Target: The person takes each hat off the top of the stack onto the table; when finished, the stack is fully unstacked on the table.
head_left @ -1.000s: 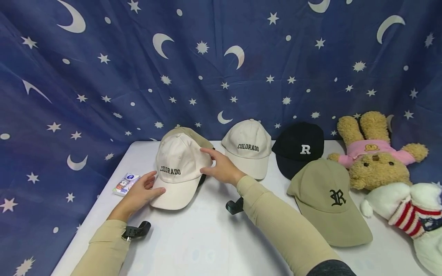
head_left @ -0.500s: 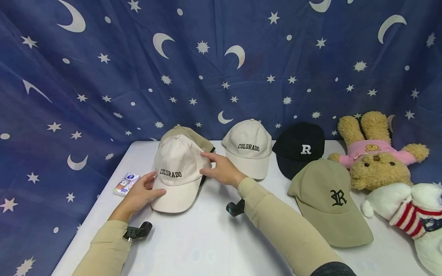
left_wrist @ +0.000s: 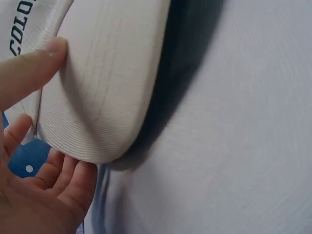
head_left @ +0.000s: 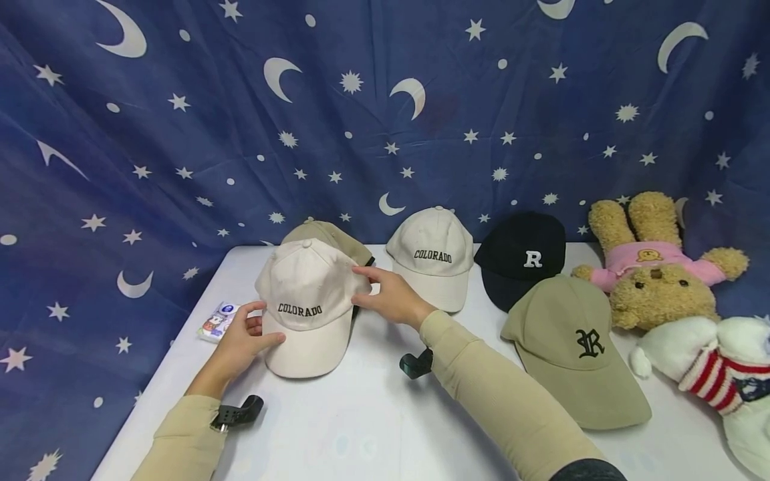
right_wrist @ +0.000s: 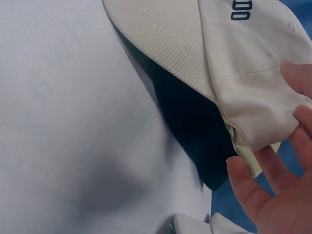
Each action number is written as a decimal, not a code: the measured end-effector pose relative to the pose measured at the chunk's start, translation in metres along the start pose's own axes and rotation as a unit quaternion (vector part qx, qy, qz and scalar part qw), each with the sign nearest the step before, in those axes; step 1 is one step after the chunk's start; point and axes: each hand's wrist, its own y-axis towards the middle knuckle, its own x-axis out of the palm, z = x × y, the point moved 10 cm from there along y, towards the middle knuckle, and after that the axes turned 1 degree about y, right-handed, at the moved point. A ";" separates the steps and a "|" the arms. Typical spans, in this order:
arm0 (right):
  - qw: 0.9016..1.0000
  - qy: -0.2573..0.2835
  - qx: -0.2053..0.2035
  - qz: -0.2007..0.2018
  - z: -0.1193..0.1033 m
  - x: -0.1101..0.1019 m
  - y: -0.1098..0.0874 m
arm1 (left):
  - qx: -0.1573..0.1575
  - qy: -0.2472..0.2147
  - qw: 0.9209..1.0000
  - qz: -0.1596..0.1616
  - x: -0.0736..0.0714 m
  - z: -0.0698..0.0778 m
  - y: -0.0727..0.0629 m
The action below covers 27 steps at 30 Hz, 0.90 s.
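Between both hands is a cream baseball cap [head_left: 313, 280] lettered COLORADO, its brim toward me. My left hand [head_left: 240, 344] pinches the brim's left side; in the left wrist view the thumb lies on top of the brim [left_wrist: 109, 73] and the other fingers reach its edge and underside. On the crown's right side my right hand [head_left: 394, 297] holds the cap, thumb against the fabric [right_wrist: 253, 87] and fingers under the lower edge. Behind and partly beneath it, a khaki cap [head_left: 337, 237] is mostly hidden. Its dark brim [right_wrist: 190, 126] shows below in the right wrist view.
To the right stand another cream COLORADO cap [head_left: 430, 247], a black cap [head_left: 520, 257] with an R, and a khaki cap [head_left: 559, 334]. Teddy bear [head_left: 658, 294] and white plush toy [head_left: 682, 344] lie at far right. A small printed packet [head_left: 212, 326] lies left. Patterned cloth [head_left: 337, 120] hangs behind.
The cream cap has shifted slightly toward me and turned to face more straight on, so more of its left side shows. Both hands have moved slightly with it.
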 end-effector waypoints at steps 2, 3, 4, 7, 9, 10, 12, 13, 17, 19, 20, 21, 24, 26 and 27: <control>1.000 0.000 -0.002 0.001 -0.001 -0.002 -0.001 | 0.001 0.000 1.000 0.000 -0.002 0.001 -0.002; 1.000 0.002 -0.002 0.001 -0.001 -0.002 -0.001 | 0.001 0.001 1.000 -0.001 -0.003 0.001 -0.003; 1.000 0.003 -0.003 0.001 -0.002 -0.003 -0.002 | 0.000 0.002 1.000 -0.003 -0.004 0.002 -0.004; 1.000 0.011 -0.005 0.000 -0.003 -0.006 -0.005 | 0.001 0.004 1.000 -0.010 -0.006 0.005 -0.008; 1.000 0.012 -0.007 -0.001 -0.003 -0.009 -0.007 | 0.004 0.006 1.000 -0.012 -0.007 0.008 -0.012; 1.000 0.011 -0.010 -0.002 -0.004 -0.010 -0.008 | 0.006 0.002 1.000 -0.013 -0.007 0.011 -0.014; 1.000 0.011 -0.015 -0.002 -0.006 -0.014 -0.011 | 0.011 -0.008 1.000 -0.016 -0.006 0.017 -0.017; 1.000 0.010 -0.019 0.000 -0.007 -0.017 -0.013 | 0.014 -0.013 1.000 -0.018 -0.005 0.020 -0.019; 1.000 0.009 -0.029 0.005 -0.010 -0.030 -0.020 | 0.029 -0.031 0.999 -0.034 0.003 0.034 -0.025; 0.999 0.005 -0.032 0.007 -0.010 -0.036 -0.024 | 0.035 -0.037 0.998 -0.041 0.007 0.041 -0.028; 0.999 0.003 -0.031 0.007 -0.010 -0.040 -0.026 | 0.038 -0.038 0.998 -0.044 0.010 0.044 -0.030; 0.999 0.000 -0.031 0.008 -0.008 -0.043 -0.028 | 0.041 -0.038 0.997 -0.046 0.012 0.046 -0.031; 0.999 -0.005 -0.031 0.011 -0.005 -0.052 -0.035 | 0.050 -0.041 0.996 -0.054 0.020 0.054 -0.034; 0.999 -0.005 -0.031 0.014 -0.003 -0.058 -0.040 | 0.058 -0.043 0.996 -0.061 0.027 0.059 -0.036; 0.999 -0.003 -0.033 0.016 -0.002 -0.061 -0.042 | 0.062 -0.046 0.995 -0.065 0.031 0.062 -0.037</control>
